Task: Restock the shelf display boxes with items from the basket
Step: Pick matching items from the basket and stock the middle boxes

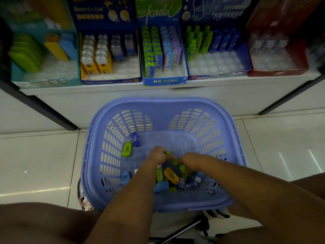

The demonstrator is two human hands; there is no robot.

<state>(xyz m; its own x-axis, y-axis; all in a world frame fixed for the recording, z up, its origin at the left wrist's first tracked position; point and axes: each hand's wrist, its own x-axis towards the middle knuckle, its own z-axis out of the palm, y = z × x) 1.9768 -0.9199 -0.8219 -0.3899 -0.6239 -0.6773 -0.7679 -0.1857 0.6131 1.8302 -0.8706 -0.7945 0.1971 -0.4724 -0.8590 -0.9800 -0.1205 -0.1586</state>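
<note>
Head view: lavender basket [163, 104], assorted small items [171, 175]

My left hand [158, 154] and right hand [190, 160] were bare. So were my left forearm [133, 196] and right forearm [246, 182], as far up as I could see. My left knee [35, 222] and right thigh [309, 189] were uncovered too. Lower down showed a pale pinkish-striped scrap [84, 202] and a black-and-white scrap [220, 214], perhaps my shoes; I could not tell.
</note>
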